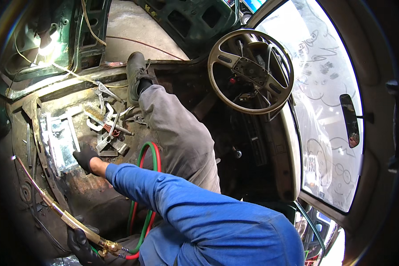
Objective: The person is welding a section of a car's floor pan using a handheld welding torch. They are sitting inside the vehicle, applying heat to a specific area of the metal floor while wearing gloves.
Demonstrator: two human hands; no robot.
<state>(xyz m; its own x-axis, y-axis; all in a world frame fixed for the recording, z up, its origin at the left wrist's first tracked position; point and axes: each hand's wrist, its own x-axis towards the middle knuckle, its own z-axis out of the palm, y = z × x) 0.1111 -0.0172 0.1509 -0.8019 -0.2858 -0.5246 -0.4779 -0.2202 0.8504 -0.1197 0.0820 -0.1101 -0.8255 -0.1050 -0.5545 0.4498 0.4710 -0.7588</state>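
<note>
My left hand (80, 249), in a black glove, is closed around the handle of a brass gas welding torch (71, 220). The torch's long thin neck slants up and left, and a small bright spot shows at its tip. Red and green hoses (142, 221) run from its valve end and loop up beside my right sleeve. My right hand (86, 159), also gloved in black, reaches across to the right edge of a shiny metal sheet (64, 144) on the car floor. Its fingers are partly spread, with nothing seen in them; their exact contact with the sheet is unclear.
Beyond my right hand lie locking pliers (105, 91), a wire brush (95, 114) and several other tools in a pile. A lit lamp (48, 48) hangs at upper left. My shoe (137, 73) rests by the door sill. The steering wheel (250, 71) stands at right.
</note>
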